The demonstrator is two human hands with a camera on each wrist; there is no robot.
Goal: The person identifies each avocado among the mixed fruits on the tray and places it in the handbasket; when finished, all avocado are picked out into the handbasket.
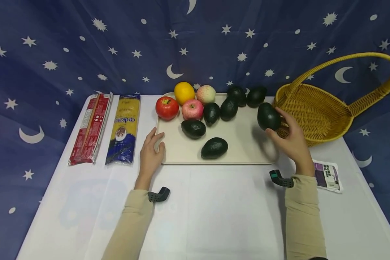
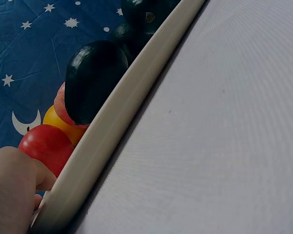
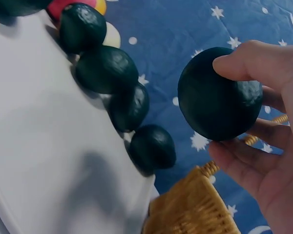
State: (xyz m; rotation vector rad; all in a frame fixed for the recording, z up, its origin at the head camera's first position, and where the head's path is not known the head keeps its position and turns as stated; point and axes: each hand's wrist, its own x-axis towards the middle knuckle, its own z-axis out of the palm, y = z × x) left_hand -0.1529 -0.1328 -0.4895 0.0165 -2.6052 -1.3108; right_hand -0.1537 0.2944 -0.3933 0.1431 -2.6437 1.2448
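My right hand (image 1: 292, 139) grips a dark green avocado (image 1: 268, 116) above the right end of a cream tray (image 1: 243, 144), close to the wicker basket (image 1: 315, 112). In the right wrist view the thumb lies across this avocado (image 3: 219, 95) and the fingers curl under it. At the tray's left edge rests my left hand (image 1: 151, 155), its fingers loosely bent and holding nothing. Several more avocados (image 1: 214, 148) lie on the tray. Grouped at its back left are a red tomato (image 1: 167, 108), a pink apple (image 1: 192, 109), a yellow-orange fruit (image 1: 183, 93) and a pale peach (image 1: 206, 94).
Left of the tray lie a blue and yellow pasta packet (image 1: 122, 130) and red packets (image 1: 91, 130). A small white and purple packet (image 1: 326, 175) is partly behind the right wrist. The basket's tall handle (image 1: 347, 56) arches upward. A starry blue cloth (image 1: 214, 43) hangs behind the table.
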